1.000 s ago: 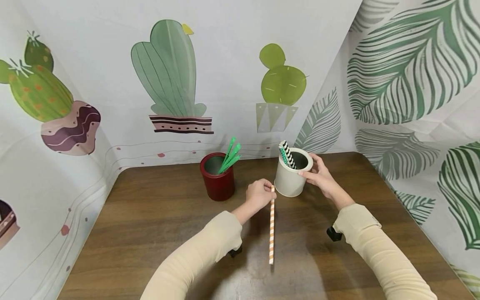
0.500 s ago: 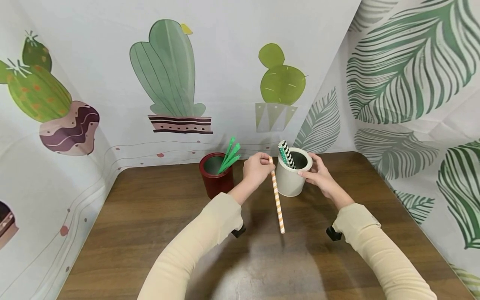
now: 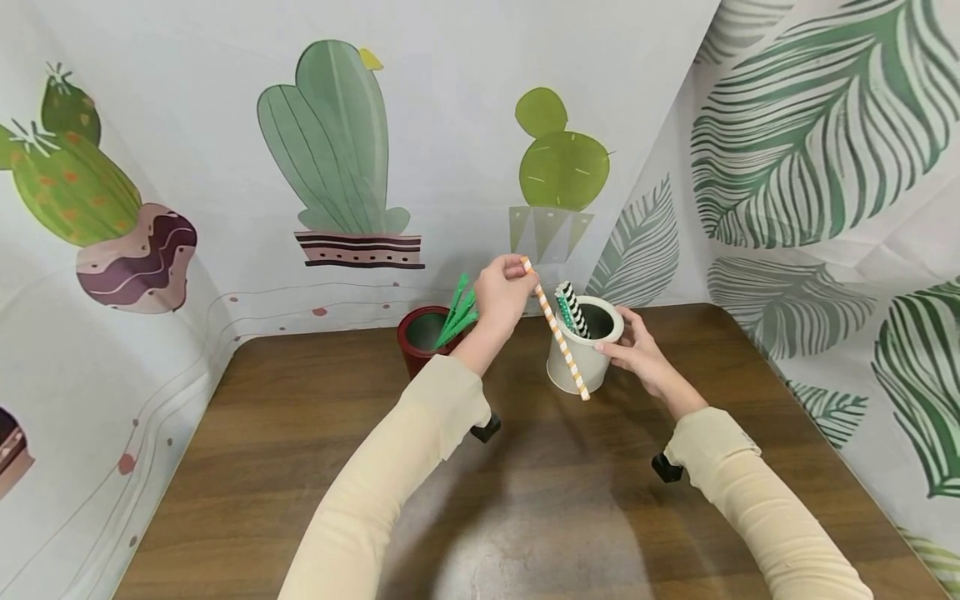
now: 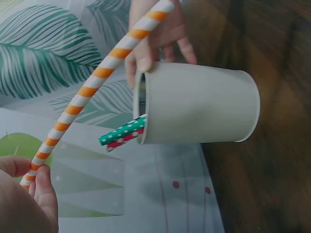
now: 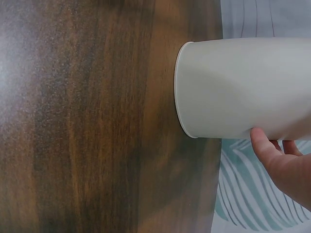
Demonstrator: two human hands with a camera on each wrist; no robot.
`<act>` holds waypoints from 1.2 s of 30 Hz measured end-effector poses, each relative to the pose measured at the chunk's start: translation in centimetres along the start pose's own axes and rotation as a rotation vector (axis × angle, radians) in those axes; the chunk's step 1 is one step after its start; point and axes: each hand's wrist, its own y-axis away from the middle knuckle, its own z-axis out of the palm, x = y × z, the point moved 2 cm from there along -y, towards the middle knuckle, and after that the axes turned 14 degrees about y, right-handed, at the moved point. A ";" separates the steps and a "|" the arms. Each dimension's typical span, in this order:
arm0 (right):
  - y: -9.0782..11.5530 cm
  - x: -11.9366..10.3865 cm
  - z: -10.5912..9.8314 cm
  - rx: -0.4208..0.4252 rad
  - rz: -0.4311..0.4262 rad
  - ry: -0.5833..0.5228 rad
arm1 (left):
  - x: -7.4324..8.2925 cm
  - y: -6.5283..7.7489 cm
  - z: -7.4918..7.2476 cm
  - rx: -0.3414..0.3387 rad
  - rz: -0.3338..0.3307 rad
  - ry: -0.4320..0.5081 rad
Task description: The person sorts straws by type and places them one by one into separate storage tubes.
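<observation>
My left hand (image 3: pixel 498 293) pinches an orange-and-white striped paper straw (image 3: pixel 553 327) near its upper end. The straw slants down to the right, and its lower end overlaps the white canister (image 3: pixel 594 363) in the head view. Thumb and fingers of my right hand (image 3: pixel 639 354) grip that canister by its right side, near the rim. It stands upright on the table. Inside lean a black-and-white striped straw (image 3: pixel 576 310) and a green dotted straw (image 4: pixel 121 132). A red dotted straw (image 4: pixel 127 140) also shows in the left wrist view.
A dark red canister (image 3: pixel 414 343) with several green straws (image 3: pixel 452 323) stands left of the white one, partly hidden behind my left forearm. The brown wooden table (image 3: pixel 300 433) meets a cactus-and-leaf patterned cloth (image 3: pixel 450 167) at its back edge.
My left hand has lifted the orange-striped straw up and away from the table, tilting it so its lower end swings right toward the white canister. The right hand keeps its grip in place.
</observation>
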 end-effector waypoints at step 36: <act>0.0 0.0 -0.1 -0.003 0.004 -0.011 | -1.4 0.6 2.0 0.196 0.137 0.189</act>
